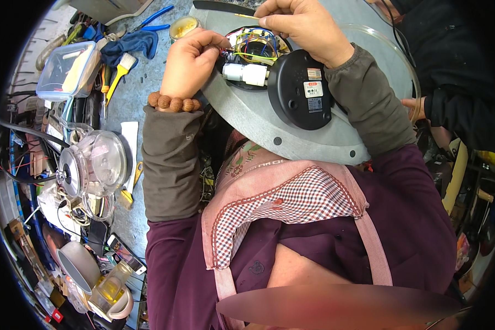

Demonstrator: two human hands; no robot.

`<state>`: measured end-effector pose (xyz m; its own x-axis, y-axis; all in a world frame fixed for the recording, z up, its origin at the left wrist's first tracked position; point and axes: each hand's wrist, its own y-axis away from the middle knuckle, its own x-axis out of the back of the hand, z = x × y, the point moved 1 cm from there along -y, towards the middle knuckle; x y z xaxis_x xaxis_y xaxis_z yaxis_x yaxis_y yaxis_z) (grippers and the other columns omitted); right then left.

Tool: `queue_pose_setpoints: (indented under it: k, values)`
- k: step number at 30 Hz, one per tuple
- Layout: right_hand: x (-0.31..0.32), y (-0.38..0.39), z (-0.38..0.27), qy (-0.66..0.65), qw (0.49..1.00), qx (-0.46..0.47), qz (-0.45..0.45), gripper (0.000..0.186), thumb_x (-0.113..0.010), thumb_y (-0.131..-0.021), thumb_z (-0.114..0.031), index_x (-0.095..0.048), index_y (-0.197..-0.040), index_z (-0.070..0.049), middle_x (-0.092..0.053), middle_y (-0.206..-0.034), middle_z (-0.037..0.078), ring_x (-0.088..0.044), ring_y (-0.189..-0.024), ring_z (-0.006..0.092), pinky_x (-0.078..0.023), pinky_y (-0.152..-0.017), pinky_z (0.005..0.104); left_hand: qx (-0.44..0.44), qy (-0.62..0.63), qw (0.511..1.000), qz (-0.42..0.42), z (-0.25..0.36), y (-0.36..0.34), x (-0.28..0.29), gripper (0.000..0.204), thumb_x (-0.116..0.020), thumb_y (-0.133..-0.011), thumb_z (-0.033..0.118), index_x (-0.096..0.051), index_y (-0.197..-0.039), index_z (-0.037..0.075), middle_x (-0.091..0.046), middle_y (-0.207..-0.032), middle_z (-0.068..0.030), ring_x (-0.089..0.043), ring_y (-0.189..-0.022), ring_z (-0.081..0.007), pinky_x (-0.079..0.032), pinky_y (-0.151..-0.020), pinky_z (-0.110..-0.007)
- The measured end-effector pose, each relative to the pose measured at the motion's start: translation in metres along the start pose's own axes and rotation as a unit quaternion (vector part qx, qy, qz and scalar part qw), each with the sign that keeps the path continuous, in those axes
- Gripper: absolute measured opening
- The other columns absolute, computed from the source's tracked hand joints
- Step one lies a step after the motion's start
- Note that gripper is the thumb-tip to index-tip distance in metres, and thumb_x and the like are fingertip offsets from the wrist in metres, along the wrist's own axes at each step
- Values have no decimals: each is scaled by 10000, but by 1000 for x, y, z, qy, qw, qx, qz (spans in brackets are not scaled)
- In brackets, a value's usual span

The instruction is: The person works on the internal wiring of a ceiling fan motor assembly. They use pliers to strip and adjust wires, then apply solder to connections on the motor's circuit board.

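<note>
An opened appliance base lies on a large grey disc (225, 102), with coloured wires (258, 44) looping inside it. A white cylindrical part (246, 73) rests along its near side. My left hand (191, 61) is closed in a pinch at the left edge of the wires, with one wire seemingly between its fingertips. Above the far side of the base, my right hand (308, 27) pinches a thin yellow stick (246, 16) that points left. Under my right wrist leans a round black cover (297, 91) bearing several labels. The grip points are partly hidden by my fingers.
A small jar of yellow stuff (185, 26) stands beyond my left hand. Blue-handled pliers (151, 25), a yellow brush (121, 74), a clear plastic box (69, 71) and a glass kettle (107, 159) crowd the left side. Another person's hand (414, 108) is at the disc's right edge.
</note>
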<state>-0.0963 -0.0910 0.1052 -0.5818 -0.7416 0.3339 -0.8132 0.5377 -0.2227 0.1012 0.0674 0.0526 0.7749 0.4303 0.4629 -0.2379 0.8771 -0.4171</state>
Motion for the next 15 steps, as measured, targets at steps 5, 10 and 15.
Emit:
queue_pose_setpoints:
  k: [5, 10, 15]
  values:
    - [-1, 1, 1, -11, 1000, -8, 0, 149, -725, -938, -78, -728, -1064, 1, -715, -944, 50, -653, -873, 116, -542, -800, 274, 137, 99, 984, -56, 5, 1, 8, 140, -730, -882, 2, -797, -1004, 17, -693, -806, 5, -598, -705, -76, -493, -663, -247]
    - [-1, 3, -4, -20, 1000, -22, -4, 156, -719, -939, -69, -725, -1078, 1, -715, -941, 49, -653, -857, 110, -541, -774, 265, 189, 174, 966, 11, 6, 0, -2, 184, -840, -882, 123, -808, -1016, 0, -733, -808, -9, -563, -649, -39, -457, -593, -212]
    - [-6, 1, -10, -3, 999, -17, -30, 138, -696, -949, -49, -712, -1073, 8, -705, -907, 44, -642, -811, 100, -530, -730, 252, 215, 213, 951, 61, 6, 1, -12, 192, -843, -885, 138, -814, -1019, 3, -731, -786, -8, -548, -617, -36, -426, -551, -206]
